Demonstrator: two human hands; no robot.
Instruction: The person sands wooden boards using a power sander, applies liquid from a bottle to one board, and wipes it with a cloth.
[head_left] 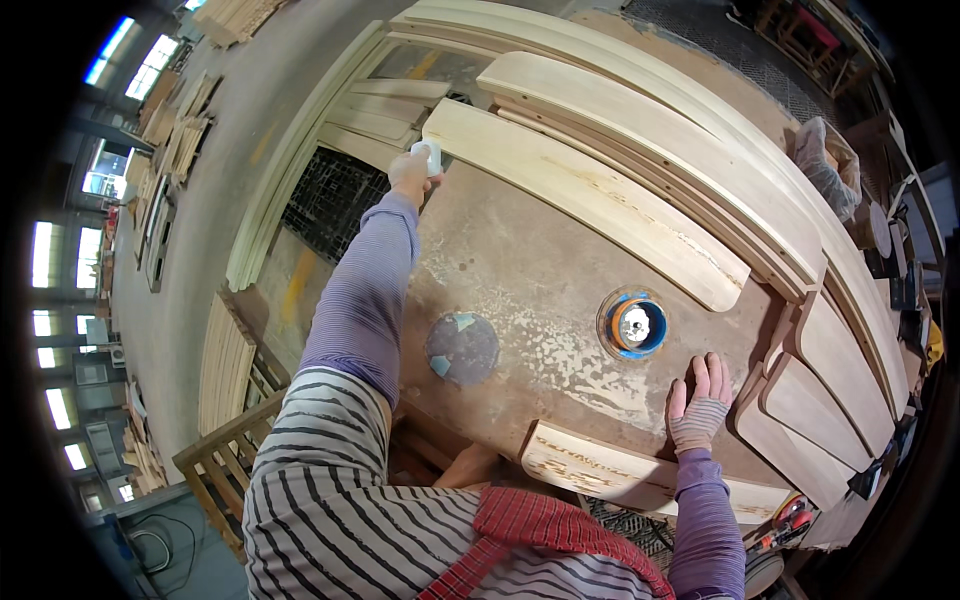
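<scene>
Far out on the left, stacks of pale wooden slats are lying on the grey concrete floor, and a wooden frame of rails is standing beside the person's striped shirt. Moving right, the left hand is reaching out at full arm's length in a purple ribbed sleeve toward the far left corner of the workbench. Its fingers are curling closed around a small white object, rounded and smooth, roughly cup- or bottle-shaped; most of it is sticking out past the knuckles, and what exactly it is cannot be told. It is sitting right at the bench's edge, just beside the near end of a long pale plank.

The bench top is brown, worn and scuffed with whitish patches. On it, close to the person, a dark grey round disc with light blue scraps on it is lying flat. Further right, a round opening ringed in blue and orange with a shiny metal part at its centre is sitting in the top. Long curved boards are stacking up along the far side.

The right hand, wearing a striped fingerless glove, is resting flat with fingers spread open, gripping nothing, on the bench just above a curved light wooden piece at the near edge. Rounded wooden panels are leaning at the far right.
</scene>
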